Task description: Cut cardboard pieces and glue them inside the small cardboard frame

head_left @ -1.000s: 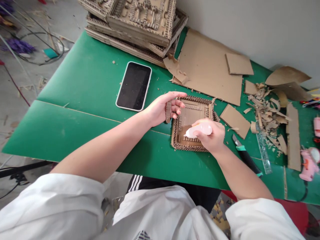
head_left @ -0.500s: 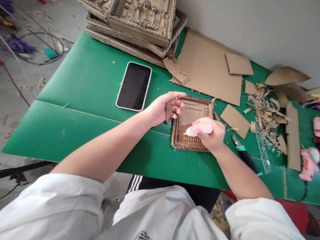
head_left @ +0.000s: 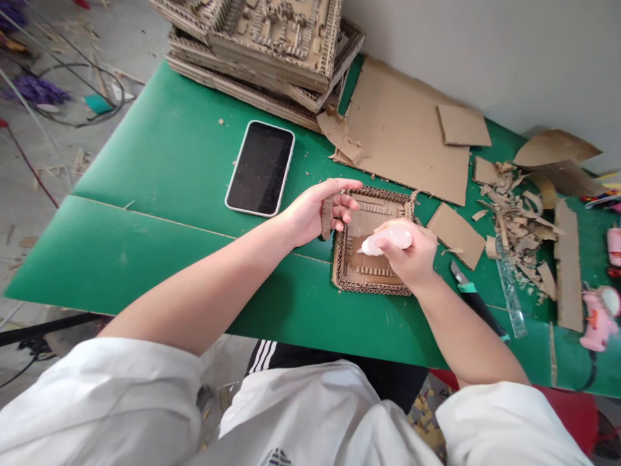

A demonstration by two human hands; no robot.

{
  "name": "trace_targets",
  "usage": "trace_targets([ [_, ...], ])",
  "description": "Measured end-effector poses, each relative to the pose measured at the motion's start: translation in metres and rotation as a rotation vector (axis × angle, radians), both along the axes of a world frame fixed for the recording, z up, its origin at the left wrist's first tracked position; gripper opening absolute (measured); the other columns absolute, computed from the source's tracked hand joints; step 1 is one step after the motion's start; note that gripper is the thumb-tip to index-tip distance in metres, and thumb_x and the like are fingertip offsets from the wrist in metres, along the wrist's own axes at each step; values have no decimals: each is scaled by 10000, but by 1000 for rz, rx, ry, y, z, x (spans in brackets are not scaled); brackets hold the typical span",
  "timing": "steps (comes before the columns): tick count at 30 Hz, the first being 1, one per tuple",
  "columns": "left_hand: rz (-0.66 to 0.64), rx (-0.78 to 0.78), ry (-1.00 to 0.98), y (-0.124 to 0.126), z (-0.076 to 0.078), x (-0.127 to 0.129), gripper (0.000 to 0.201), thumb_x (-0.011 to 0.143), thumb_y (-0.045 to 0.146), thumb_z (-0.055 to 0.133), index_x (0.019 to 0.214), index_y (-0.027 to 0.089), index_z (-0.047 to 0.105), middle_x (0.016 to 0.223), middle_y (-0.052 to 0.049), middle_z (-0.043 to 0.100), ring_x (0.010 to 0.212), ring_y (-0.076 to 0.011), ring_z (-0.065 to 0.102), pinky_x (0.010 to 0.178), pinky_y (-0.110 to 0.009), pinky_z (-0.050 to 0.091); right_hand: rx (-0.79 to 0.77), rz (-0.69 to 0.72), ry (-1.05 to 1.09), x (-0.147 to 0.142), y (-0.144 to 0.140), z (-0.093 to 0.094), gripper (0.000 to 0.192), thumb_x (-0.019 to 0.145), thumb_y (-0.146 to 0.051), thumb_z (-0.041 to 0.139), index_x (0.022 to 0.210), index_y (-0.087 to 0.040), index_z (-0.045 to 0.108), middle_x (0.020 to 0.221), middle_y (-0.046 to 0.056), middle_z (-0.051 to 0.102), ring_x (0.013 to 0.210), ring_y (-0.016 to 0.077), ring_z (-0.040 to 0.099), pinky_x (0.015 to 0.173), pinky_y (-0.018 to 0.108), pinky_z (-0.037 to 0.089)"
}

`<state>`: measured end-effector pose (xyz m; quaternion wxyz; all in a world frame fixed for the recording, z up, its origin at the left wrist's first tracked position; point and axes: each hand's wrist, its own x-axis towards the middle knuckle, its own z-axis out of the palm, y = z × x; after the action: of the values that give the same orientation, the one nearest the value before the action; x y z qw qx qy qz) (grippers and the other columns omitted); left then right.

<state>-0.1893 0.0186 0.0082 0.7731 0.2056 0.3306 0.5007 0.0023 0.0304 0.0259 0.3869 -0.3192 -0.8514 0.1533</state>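
A small square cardboard tray (head_left: 347, 279) with corrugated edges and glued strips inside lies on the green table (head_left: 169, 194). My left hand (head_left: 313, 210) rests at its left rim and pinches a short corrugated cardboard strip (head_left: 327, 218) upright between thumb and fingers. My right hand (head_left: 410, 255) grips a small whitish glue bottle (head_left: 388, 239) lying sideways, its nozzle pointing left and down over the tray's middle.
A phone (head_left: 261, 167) lies face up left of the tray. Stacked cardboard models (head_left: 262, 45) stand at the back. Flat cardboard sheets (head_left: 402, 129), scraps (head_left: 519, 226), a green-handled knife (head_left: 473, 294), a clear ruler (head_left: 512, 291) and a pink glue gun (head_left: 599, 317) lie to the right.
My right hand has carried the glue bottle a little up the tray, away from me. My left hand and its strip have stayed put.
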Motion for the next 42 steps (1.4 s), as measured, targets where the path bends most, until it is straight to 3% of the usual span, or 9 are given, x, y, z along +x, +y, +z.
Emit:
trace_targets([
  [29, 7, 0, -4, 0, -1, 0, 259, 871, 288, 449, 1051, 139, 562, 705, -6, 593, 517, -76, 548, 432, -177, 393, -54, -20, 5, -2, 14, -5, 350, 812, -528, 548, 696, -202, 598, 599, -11, 635, 546, 111, 592, 540, 255, 454],
  [42, 7, -9, -4, 0, 1, 0, 257, 871, 290, 448, 1048, 140, 560, 703, -5, 591, 515, -74, 549, 435, -177, 394, -43, -63, -41, -6, 21, -5, 417, 819, -570, 507, 651, -195, 577, 573, -2, 602, 557, 115, 580, 548, 261, 445],
])
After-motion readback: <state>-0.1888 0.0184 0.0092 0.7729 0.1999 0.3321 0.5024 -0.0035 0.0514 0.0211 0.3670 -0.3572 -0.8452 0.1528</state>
